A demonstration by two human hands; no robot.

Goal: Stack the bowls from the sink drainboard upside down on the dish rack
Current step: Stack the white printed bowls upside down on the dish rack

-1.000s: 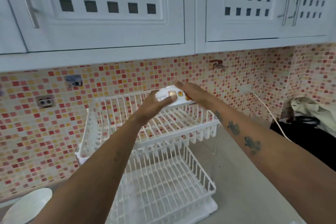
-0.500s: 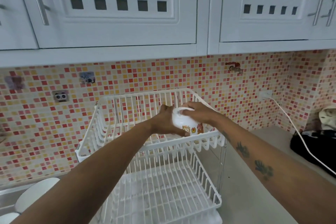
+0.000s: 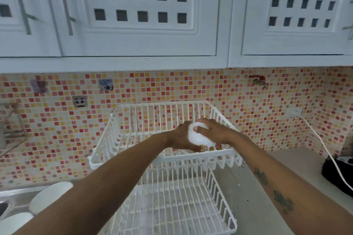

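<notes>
A white bowl [image 3: 198,138] with cartoon prints near its rim is upside down inside the top tier of the white wire dish rack [image 3: 133,118], at the front right. My left hand [image 3: 180,137] grips its left side and my right hand [image 3: 214,129] covers its top and right side. Whether its rim touches the wires is hidden by the rack's front rail. Two more white bowls [image 3: 50,196] [image 3: 15,222] lie on the steel drainboard [image 3: 11,197] at the lower left, partly behind my left forearm.
The rack's lower tier [image 3: 181,213] holds no dishes. White wall cabinets [image 3: 149,15] hang low above the rack. A mosaic backsplash [image 3: 57,129] is behind it. A white cable [image 3: 324,149] crosses the grey counter [image 3: 248,196] to a black object [image 3: 336,171] at the right.
Both hands turned the bowl over from above the rack and lowered it into the top tier. The camera view shifted so the drainboard bowls show more.
</notes>
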